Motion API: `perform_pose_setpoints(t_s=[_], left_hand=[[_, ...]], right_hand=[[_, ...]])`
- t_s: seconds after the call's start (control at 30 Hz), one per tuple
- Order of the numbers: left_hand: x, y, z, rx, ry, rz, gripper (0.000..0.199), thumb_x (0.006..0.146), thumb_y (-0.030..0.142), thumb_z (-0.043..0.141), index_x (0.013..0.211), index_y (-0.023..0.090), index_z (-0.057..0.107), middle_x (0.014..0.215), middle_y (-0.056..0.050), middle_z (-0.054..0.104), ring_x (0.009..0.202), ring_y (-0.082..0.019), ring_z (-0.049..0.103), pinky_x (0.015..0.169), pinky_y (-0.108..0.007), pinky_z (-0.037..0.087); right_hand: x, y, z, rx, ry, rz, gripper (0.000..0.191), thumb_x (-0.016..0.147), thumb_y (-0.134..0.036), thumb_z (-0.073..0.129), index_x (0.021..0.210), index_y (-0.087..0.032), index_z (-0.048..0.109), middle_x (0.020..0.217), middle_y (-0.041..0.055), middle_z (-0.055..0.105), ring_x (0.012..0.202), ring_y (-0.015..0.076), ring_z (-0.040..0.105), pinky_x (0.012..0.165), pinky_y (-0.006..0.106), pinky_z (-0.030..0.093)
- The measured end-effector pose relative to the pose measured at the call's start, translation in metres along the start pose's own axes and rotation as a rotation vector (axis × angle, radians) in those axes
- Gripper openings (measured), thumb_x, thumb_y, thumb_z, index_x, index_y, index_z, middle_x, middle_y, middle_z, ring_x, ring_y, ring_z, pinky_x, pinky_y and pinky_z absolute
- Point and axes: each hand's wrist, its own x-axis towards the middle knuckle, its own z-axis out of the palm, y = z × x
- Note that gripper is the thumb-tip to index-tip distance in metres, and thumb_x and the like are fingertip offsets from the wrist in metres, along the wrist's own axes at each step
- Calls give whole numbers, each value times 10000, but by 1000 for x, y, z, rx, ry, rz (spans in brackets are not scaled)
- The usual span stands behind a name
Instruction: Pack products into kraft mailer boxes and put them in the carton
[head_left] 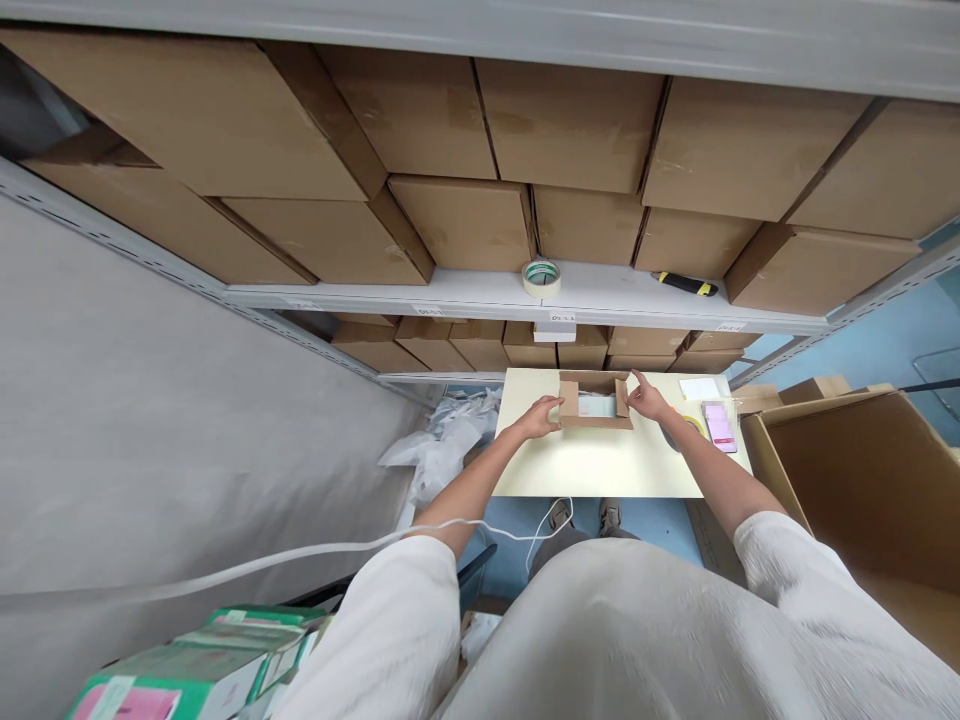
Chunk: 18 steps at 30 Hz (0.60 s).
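Note:
A small open cardboard box (598, 422) stands on the pale yellow tabletop (600, 465), its left and right end flaps folded inward. Between the flaps, a light green and white flat item (596, 405) shows inside; its kind is unclear. My left hand (541, 416) grips the box's left end with thumb and fingers. At the right end, my right hand (645, 396) is closed on the edge by the flap. A tape roll (691, 425) lies partly hidden under my right forearm.
Right of the box lie a phone with a pink screen (720, 427) and a white card (699, 389). On the shelf (600, 295) are masking tape (541, 279), a utility knife (685, 284) and several cartons. A large open carton (780, 470) stands right; a white cable (300, 553) crosses left.

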Motion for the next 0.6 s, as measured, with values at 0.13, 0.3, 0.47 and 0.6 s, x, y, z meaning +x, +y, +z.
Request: perform_pose_setpoints(t_s=[0.13,0.3,0.47,0.6], left_hand=[[0,-1,2,-26,-4,-25,818,751,386,919,1502,202,649,1500,-166,620,1327,-333,648,1187,-467,515],[3,-3,3,-8,6,-22,780,795,376,888,1511,182,644,1478,-167,625,1269,-309,662,1177,-458,517],[4,-1,5,-46,10,-39,733,834,377,852,1508,173,650,1444,-163,632,1220,-295,689,1149,-445,543],[4,2,5,-106,11,-68,745,829,375,857,1510,159,649,1477,-186,609,1201,-304,717,1130,-443,560]], right_hand=[[3,-5,2,-136,43,-46,891,834,-266,736,1658,-267,397,1231,66,715,864,187,695,772,308,560],[4,-7,4,-24,79,-128,717,816,-219,629,1515,-285,488,1258,60,687,866,182,687,789,337,578],[0,-5,-2,110,65,-146,518,832,-224,593,1347,-281,607,1160,50,753,929,203,712,902,387,602],[0,-5,-5,184,47,-154,503,822,-235,616,1323,-271,652,1181,63,769,1052,221,726,949,415,617]])
